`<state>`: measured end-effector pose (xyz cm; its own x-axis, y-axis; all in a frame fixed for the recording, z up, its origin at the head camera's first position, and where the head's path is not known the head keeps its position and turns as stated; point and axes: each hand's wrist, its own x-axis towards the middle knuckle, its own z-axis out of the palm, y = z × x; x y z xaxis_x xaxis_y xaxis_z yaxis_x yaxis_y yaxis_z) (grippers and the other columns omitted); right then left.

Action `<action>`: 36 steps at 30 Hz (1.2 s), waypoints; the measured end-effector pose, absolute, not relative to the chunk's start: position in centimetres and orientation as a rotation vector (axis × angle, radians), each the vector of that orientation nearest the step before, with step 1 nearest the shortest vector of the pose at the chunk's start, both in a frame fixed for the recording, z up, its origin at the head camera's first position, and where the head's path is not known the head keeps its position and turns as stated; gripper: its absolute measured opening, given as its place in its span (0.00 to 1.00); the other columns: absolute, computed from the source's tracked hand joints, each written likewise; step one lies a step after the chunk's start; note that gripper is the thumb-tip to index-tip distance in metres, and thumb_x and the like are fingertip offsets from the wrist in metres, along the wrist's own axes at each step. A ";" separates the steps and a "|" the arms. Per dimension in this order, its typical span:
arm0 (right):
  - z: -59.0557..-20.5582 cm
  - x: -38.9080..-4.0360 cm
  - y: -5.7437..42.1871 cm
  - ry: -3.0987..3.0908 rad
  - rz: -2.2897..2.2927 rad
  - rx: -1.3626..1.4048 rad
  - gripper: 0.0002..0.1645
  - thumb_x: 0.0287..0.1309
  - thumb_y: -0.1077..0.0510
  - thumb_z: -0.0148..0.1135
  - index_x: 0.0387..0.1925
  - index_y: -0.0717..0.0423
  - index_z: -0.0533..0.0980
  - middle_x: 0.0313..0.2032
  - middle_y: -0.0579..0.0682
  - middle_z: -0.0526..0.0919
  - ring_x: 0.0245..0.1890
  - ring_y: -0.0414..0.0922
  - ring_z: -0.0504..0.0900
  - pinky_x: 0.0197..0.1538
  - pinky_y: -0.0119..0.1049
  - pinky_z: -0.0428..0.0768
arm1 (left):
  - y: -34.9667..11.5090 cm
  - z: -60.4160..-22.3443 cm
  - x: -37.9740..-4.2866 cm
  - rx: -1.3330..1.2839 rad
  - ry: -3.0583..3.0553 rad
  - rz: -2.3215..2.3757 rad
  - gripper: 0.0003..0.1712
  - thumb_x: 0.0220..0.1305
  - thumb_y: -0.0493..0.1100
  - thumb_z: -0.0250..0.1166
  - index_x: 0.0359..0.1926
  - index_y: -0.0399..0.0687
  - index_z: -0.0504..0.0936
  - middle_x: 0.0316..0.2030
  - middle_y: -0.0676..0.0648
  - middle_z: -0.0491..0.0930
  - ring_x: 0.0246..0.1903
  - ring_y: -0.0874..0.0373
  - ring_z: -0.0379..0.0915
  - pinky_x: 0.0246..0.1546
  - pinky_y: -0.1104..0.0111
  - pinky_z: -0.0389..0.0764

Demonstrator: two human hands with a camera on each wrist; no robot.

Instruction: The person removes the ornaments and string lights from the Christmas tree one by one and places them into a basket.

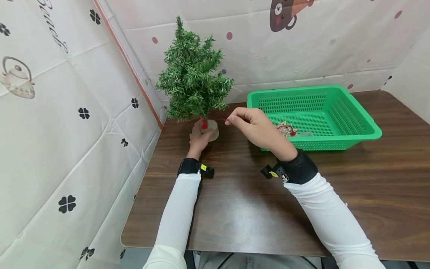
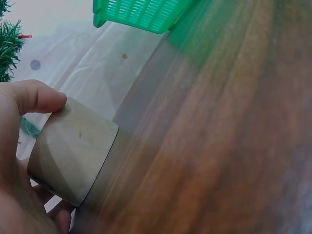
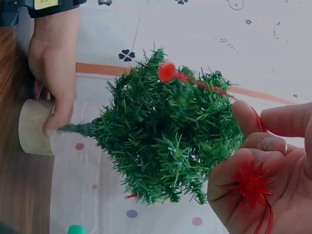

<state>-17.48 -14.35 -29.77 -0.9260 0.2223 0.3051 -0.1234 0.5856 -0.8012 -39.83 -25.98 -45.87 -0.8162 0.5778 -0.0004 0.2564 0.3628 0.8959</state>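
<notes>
A small green artificial Christmas tree (image 1: pixel 195 74) stands upright on a pale round base (image 2: pixel 78 146) at the table's back left. My left hand (image 1: pixel 199 138) grips that base, thumb on its top edge and fingers around its side. My right hand (image 1: pixel 252 125) is to the right of the trunk, pinching a thin red cord (image 3: pixel 209 87) between thumb and fingertips. From the cord's far end hangs a red bead-like end piece (image 3: pixel 167 73), overlapping the tree in the right wrist view. A red spiky flower-shaped piece (image 3: pixel 252 184) on red string lies against the right palm.
A green plastic basket (image 1: pixel 336 144) stands right of the tree, behind the right forearm. Inside, at its near left, lie small red and cream ornaments (image 1: pixel 286 129). A small red tip (image 3: pixel 131 196) shows among the branches. Printed sheeting (image 1: pixel 100 149) borders the wooden table at left and back.
</notes>
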 end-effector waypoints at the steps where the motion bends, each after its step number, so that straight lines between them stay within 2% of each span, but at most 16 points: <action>1: -29.8 -17.5 -14.3 -2.444 1.278 -0.086 0.17 0.79 0.50 0.50 0.42 0.49 0.85 0.29 0.50 0.79 0.23 0.49 0.66 0.31 0.39 0.67 | -26.0 -45.9 -39.9 0.732 2.317 1.432 0.46 0.65 0.57 0.66 0.79 0.63 0.56 0.77 0.42 0.57 0.76 0.33 0.44 0.74 0.34 0.44; 6: -29.7 -17.4 -14.1 -2.454 1.273 -0.093 0.19 0.78 0.49 0.51 0.37 0.51 0.83 0.22 0.51 0.73 0.22 0.49 0.65 0.30 0.39 0.64 | -26.0 -46.0 -39.9 0.709 2.324 1.438 0.45 0.66 0.57 0.67 0.78 0.63 0.57 0.76 0.42 0.57 0.76 0.35 0.46 0.74 0.35 0.46; 11: -29.7 -17.1 -13.6 -2.463 1.275 -0.110 0.22 0.77 0.45 0.52 0.28 0.51 0.78 0.19 0.51 0.66 0.20 0.50 0.62 0.28 0.39 0.63 | -26.0 -45.9 -39.9 0.699 2.311 1.467 0.46 0.65 0.57 0.69 0.78 0.62 0.58 0.76 0.42 0.58 0.76 0.36 0.46 0.74 0.35 0.46; 18: -29.2 -16.8 -13.1 -2.558 1.248 -0.053 0.24 0.79 0.48 0.50 0.27 0.51 0.80 0.15 0.47 0.62 0.17 0.47 0.56 0.26 0.39 0.60 | -26.2 -46.0 -39.9 0.712 2.296 1.489 0.48 0.63 0.57 0.71 0.78 0.59 0.57 0.75 0.41 0.58 0.75 0.35 0.46 0.74 0.35 0.46; 24: -28.9 -16.3 -12.6 -2.672 1.222 0.078 0.19 0.76 0.52 0.55 0.28 0.48 0.83 0.16 0.47 0.69 0.16 0.43 0.56 0.26 0.36 0.62 | -26.3 -46.1 -40.0 0.722 2.318 1.471 0.46 0.64 0.58 0.69 0.77 0.59 0.57 0.75 0.40 0.57 0.75 0.35 0.47 0.74 0.37 0.49; 30: -28.6 -16.2 -12.7 -2.744 1.232 0.152 0.14 0.72 0.52 0.61 0.28 0.44 0.85 0.21 0.45 0.75 0.18 0.40 0.59 0.26 0.34 0.64 | -26.3 -45.9 -40.2 0.691 2.293 1.457 0.43 0.67 0.58 0.63 0.78 0.61 0.56 0.76 0.40 0.55 0.76 0.36 0.44 0.75 0.37 0.46; 33: -28.6 -16.2 -12.8 -2.766 1.230 0.196 0.15 0.73 0.53 0.60 0.28 0.43 0.85 0.24 0.44 0.81 0.19 0.41 0.62 0.27 0.34 0.66 | -26.4 -45.8 -40.2 0.675 2.270 1.458 0.43 0.66 0.57 0.62 0.79 0.61 0.56 0.76 0.40 0.54 0.77 0.37 0.42 0.76 0.37 0.44; 36: -28.6 -16.2 -12.9 -2.783 1.227 0.235 0.15 0.73 0.52 0.60 0.29 0.42 0.85 0.25 0.43 0.82 0.19 0.41 0.63 0.27 0.34 0.67 | -26.3 -45.7 -40.2 0.665 2.269 1.448 0.44 0.67 0.56 0.62 0.79 0.61 0.55 0.77 0.40 0.53 0.77 0.37 0.42 0.76 0.38 0.45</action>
<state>-16.20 -12.94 -28.61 -0.9840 -0.1036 0.1450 -0.1769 0.6652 -0.7254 -40.21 -26.32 -45.74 -0.8213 0.5680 -0.0532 0.1911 0.3618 0.9125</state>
